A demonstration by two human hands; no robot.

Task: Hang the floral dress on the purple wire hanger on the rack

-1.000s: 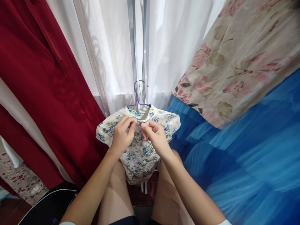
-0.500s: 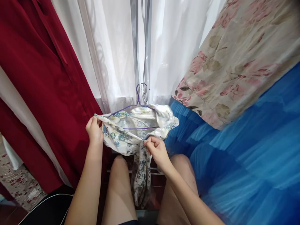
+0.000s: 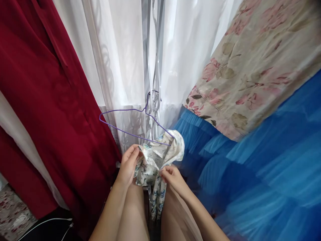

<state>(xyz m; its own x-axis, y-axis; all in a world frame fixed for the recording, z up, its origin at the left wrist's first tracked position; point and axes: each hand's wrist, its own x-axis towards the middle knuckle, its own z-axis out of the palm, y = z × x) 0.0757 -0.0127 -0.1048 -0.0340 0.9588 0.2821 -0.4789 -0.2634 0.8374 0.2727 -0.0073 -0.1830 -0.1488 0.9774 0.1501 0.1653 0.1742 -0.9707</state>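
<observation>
Garment (image 3: 147, 174): pale floral, lower centre of frame, bunched, in front of the legs (image 3: 132, 214). Purple hanger (image 3: 145, 109) just above it, hook up among the grey straps (image 3: 149, 60) at centre; exact catch point too small to tell. The straps seem to bear the hanger's weight, which would leave both hands free for cloth.

Left hand (image 3: 128, 166): thumb and fingers closed on a garment edge, left of the opening. Right hand (image 3: 173, 176): fingertips pinched at the front edge, lower and to the right; a narrow length of cloth hangs below. Grips set apart, probably to spread the opening.

Hanger's left end bare, pointing to the left of frame; right end inside the cloth at the right shoulder. That side likely keeps the garment up between pinches.

Surroundings: white curtain (image 3: 120, 50) behind, red cloth (image 3: 55, 110) at left, blue tulle (image 3: 250, 174) at lower right.
</observation>
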